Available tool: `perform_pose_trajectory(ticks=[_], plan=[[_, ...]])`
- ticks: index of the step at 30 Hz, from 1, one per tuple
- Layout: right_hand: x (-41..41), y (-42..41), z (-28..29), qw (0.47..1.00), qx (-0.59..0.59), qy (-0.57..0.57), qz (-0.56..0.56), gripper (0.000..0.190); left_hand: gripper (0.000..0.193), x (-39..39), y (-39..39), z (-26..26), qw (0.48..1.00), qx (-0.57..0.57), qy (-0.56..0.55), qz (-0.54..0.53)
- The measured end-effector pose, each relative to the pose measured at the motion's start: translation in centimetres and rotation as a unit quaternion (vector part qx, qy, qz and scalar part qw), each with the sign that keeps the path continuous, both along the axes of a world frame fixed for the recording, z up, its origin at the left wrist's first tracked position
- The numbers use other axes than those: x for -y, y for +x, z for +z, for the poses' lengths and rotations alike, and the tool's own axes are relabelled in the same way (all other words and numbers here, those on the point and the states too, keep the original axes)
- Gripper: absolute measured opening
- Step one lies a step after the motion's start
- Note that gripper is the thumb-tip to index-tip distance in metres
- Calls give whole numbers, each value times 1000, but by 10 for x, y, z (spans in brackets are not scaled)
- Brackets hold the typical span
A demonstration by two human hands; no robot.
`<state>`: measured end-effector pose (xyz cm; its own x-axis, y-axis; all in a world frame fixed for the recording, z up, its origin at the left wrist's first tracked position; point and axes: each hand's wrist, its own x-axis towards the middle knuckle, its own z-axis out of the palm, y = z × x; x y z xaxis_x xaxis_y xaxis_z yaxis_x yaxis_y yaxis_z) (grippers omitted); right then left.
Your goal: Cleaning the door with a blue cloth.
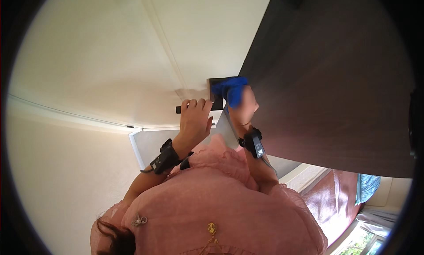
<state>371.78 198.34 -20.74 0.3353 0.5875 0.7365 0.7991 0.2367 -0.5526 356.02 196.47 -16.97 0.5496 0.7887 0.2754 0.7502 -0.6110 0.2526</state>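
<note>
My left hand (196,117) has its fingers curled over a black lever handle (179,109), whose end sticks out to the left of the fingers. Bunched in my right hand (246,104) is a blue cloth (234,87), which lies over part of the dark backplate (211,86) just above the lever. The plate sits on a cream door-like panel (195,39), close to its right edge. Part of the lever and much of the plate are hidden by my fingers and the cloth. My right hand is somewhat blurred.
A large dark brown wood-look panel (331,89) rises close beside my right hand. Cream wall (66,149) stands on my left. Grey floor (159,144) shows below my hands. Behind at lower right are a bed with a reddish cover (334,195), a blue fabric item (368,188) and a window (359,240).
</note>
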Motion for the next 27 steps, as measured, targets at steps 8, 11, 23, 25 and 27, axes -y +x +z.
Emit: perform_pose_trajectory(ticks=[8, 11, 23, 25, 27], plan=[[22, 20, -43, 859, -450, -103, 223, 31, 38, -5, 0, -10, 999, 29, -37, 11], [33, 22, -23, 648, -685, -98, 318, 36, 39, 0, -2, -5, 995, 96, -34, 19], [62, 25, 27, 521, -761, -238, 305, 44, 44, 19, 32, 36, 894, 425, -143, -2], [67, 39, 8, 479, -730, -267, 408, 38, 35, 14, 24, 31, 919, 383, -94, -23], [70, 44, 0, 466, -744, -292, 380, 38, 27, 12, 13, 26, 940, 336, -47, -42]])
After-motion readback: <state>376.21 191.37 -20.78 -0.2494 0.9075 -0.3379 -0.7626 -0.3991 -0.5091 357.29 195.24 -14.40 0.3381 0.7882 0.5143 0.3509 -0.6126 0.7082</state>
